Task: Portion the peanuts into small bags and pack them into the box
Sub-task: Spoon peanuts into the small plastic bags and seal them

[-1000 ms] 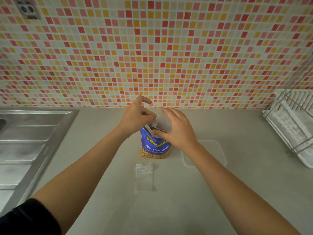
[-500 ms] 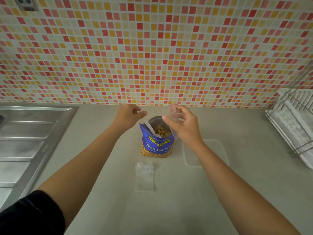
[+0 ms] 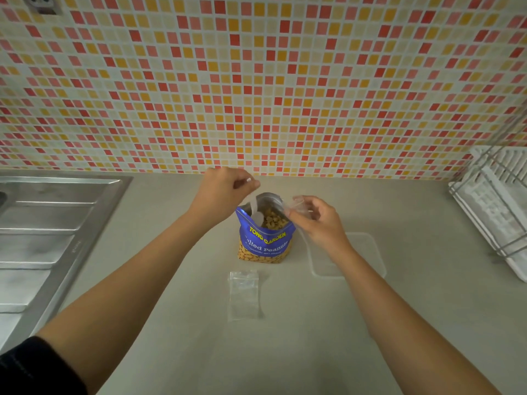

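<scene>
Sink (image 3: 51, 223): far left of the pouch, unused.

Left hand (image 3: 225, 192): we see it just left of and behind the pouch's mouth, above the rim, fingers curled in with the thumb meeting the fingertips. Something pale shows at the tips; we cannot tell whether it is pinching anything.

Pouch (image 3: 266, 240): blue peanut pouch, upright on the counter (image 3: 285, 352), top open, peanuts (image 3: 272, 219) visible inside. A pale scoop-like shape lies at the left of the opening; we cannot tell what it is.

Spare bag (image 3: 243, 295): clear, empty, flat on the counter just in front of the pouch, long axis running away from us.

Right hand (image 3: 319, 220): just right of the pouch's mouth, touching or nearly touching its rim, pinching a small clear bag (image 3: 299, 208) between thumb and fingers.

Box (image 3: 359, 252): clear, shallow, right of the pouch, partly under the right forearm. No filled bags visible in it.

Rack (image 3: 496, 206): far right of the pouch.

Governing relation, our judgement: the held bag sits at the pouch's right rim, the peanuts lie leftward and below it, and the left hand is the nearer one to transfer them.
</scene>
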Tool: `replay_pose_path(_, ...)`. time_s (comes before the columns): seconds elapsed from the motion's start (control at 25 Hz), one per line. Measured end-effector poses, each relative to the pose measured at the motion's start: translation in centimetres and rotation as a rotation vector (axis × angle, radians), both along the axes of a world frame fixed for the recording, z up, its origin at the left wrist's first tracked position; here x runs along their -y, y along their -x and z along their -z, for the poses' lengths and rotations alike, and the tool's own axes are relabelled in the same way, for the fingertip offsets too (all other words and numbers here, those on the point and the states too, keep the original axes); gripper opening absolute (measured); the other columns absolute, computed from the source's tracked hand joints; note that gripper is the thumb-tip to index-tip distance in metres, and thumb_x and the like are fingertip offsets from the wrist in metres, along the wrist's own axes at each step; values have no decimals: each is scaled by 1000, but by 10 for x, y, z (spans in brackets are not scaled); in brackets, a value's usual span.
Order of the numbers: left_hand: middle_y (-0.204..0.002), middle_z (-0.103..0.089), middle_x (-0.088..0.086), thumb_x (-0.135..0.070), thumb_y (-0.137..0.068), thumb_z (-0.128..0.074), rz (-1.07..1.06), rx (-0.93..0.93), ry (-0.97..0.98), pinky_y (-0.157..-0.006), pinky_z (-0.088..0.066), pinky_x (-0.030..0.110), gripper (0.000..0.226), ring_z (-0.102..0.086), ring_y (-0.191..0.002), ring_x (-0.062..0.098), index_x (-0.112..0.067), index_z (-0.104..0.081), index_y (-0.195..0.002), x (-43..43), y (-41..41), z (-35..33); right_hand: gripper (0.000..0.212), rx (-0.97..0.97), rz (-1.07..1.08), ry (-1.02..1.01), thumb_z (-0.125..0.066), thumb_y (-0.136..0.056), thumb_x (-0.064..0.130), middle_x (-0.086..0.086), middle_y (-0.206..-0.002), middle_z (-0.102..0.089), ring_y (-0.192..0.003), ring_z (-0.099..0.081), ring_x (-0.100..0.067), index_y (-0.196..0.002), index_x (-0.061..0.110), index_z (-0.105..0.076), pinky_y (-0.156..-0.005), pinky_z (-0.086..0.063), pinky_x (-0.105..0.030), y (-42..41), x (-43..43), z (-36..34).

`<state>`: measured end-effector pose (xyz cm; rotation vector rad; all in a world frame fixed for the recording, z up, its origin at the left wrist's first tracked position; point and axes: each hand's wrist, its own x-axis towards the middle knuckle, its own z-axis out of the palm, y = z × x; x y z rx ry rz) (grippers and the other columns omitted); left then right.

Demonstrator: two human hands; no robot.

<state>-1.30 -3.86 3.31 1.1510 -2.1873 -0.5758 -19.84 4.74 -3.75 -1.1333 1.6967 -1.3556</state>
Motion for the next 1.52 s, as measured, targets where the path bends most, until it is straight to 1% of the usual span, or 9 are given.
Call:
replay_pose_path(0.08, -61, -62, 5, -26, -88, -59, -3, 68, -3, -55, -39, 11, 23, -52, -54, 11, -7, -72, -87, -3, 1, 12, 38, -33, -30, -67, -77, -71, 36, 8, -100, -66, -96, -63, -12, -104, 23, -63, -69, -46, -16, 0, -2, 2)
replay_pose_path(0.24, -65, -70, 15, -20, -88, -54, -199, -104, -209, -70, -55, 39, 30, -66, -67, 32, 2, -66, -71, -7, 9, 42, 40, -64, -49, -136, -75, -73, 38, 5, -103, -65, -97, -61, -10, -106, 19, -63, -63, -44, -11, -1, -6, 3)
replay_pose_path(0.36, -64, -69, 15, -15, -86, -52, -344, -203, -393, -75, -57, 45, 31, -67, -72, 35, 9, -63, -70, 1, 8, 49, 41, -72, -24, -148, -75, -72, 41, 4, -105, -66, -100, -60, -10, -104, 20, -62, -67, -44, -16, -1, -7, 2)
replay_pose_path(0.64, -61, -63, 6, -16, -90, -57, -406, -404, -626, -73, -57, 33, 28, -64, -63, 21, -12, -62, -62, -4, 11, 48, 44, -55, -29, -178, -74, -73, 42, 4, -107, -65, -101, -60, -11, -107, 19, -61, -68, -44, -16, -2, -8, 0)
replay_pose_path(0.8, -70, -62, 7, -19, -92, -54, -450, -470, -682, -66, -55, 26, 20, -61, -62, 14, -9, -63, -76, -2, 9, 50, 46, -52, -32, -176, -74, -73, 41, 3, -111, -64, -103, -59, -10, -111, 17, -60, -65, -41, -12, 0, -7, 1)
replay_pose_path(0.96, -74, -61, 10, -16, -91, -54, -513, -591, -789, -72, -56, 29, 18, -60, -64, 16, -4, -63, -82, 9, 3, 55, 48, -64, 47, -108, -75, -72, 41, 8, -109, -61, -97, -59, -8, -113, 21, -59, -69, -43, -16, 0, -4, -3)
replay_pose_path(1.16, -73, -58, 9, -16, -91, -54, -563, -680, -841, -70, -55, 26, 21, -58, -61, 16, -5, -62, -75, 30, -8, 55, 54, -312, 18, -41, -78, -69, 37, 9, -115, -61, -100, -56, -9, -118, 22, -58, -80, -43, -21, 4, -2, -12)
replay_pose_path(1.32, -77, -58, 9, -17, -90, -56, -567, -695, -844, -60, -52, 21, 16, -58, -64, 16, -3, -63, -88, 46, -15, 49, 57, -575, -37, -116, -75, -69, 41, 7, -117, -61, -104, -56, -13, -120, 25, -56, -80, -40, -25, -1, 0, -17)
replay_pose_path(1.52, -75, -59, 7, -14, -90, -56, -543, -733, -830, -51, -52, 18, 12, -58, -62, 14, -5, -61, -83, 57, -13, 28, 56, -669, -32, -167, -72, -68, 44, 9, -118, -62, -107, -56, -15, -119, 29, -56, -77, -37, -23, -12, 7, -19)
